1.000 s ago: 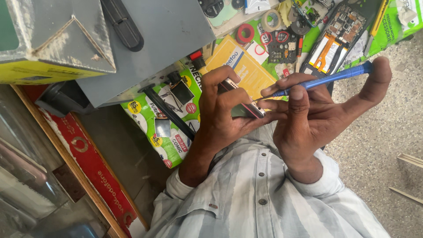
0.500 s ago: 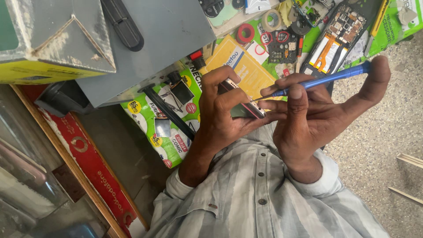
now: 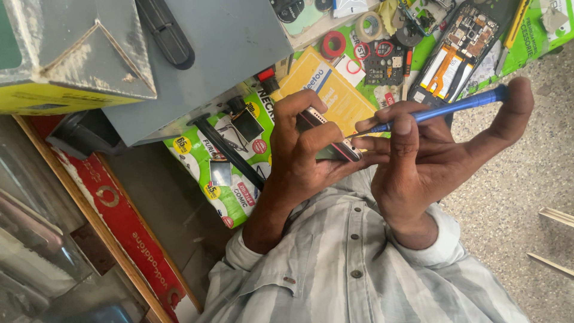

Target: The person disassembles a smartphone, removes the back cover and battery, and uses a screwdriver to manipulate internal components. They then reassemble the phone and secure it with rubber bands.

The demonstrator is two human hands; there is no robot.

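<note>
Shirt: pale grey-white with broad faded stripes, small round buttons down the front.
Sleeves: long, pushed back above both wrists, cuffs bunched.
Left hand (image 3: pixel 302 158): bare.
Right hand (image 3: pixel 418 161): bare.

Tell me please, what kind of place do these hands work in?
Probably a phone repair stall or small workshop. The left hand grips a small phone while the right hand works a blue screwdriver at it. An opened phone with bare boards and rolls of tape lie on the cluttered bench.
</note>
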